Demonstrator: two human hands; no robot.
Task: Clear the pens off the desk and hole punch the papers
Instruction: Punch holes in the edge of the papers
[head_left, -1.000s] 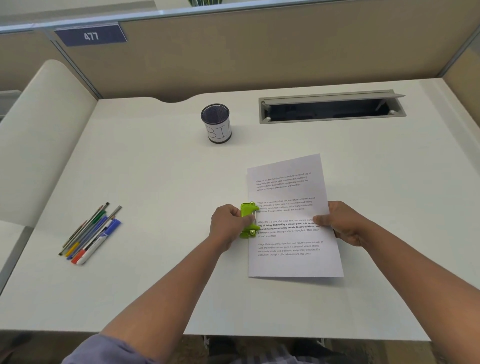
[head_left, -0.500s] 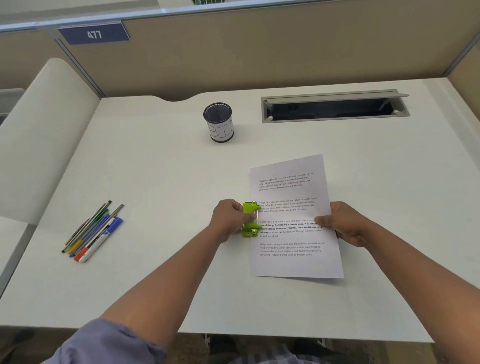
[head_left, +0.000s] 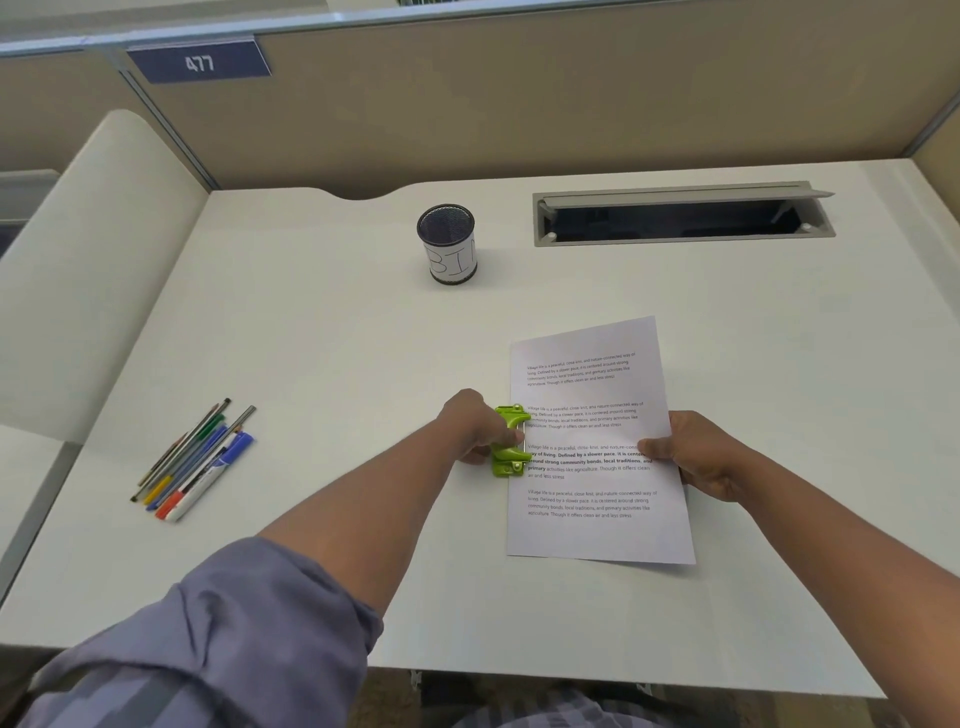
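A printed sheet of paper (head_left: 592, 395) lies right of centre on the white desk (head_left: 322, 332). A small green hole punch (head_left: 510, 441) sits on the paper's left edge, and my left hand (head_left: 472, 426) grips it from the left. My right hand (head_left: 698, 454) pinches the paper's right edge with the thumb on top. Several pens and markers (head_left: 192, 460) lie in a loose bundle at the desk's left side, well apart from both hands.
A black mesh cup (head_left: 448, 243) labelled BIN stands at the back centre. A cable slot with an open grey flap (head_left: 680, 215) is at the back right. Beige partition walls enclose the desk; a curved side panel (head_left: 88, 260) rises at left.
Both hands stay on the punch and the paper. The punch has shifted very slightly along the left edge; the view has only drifted a little.
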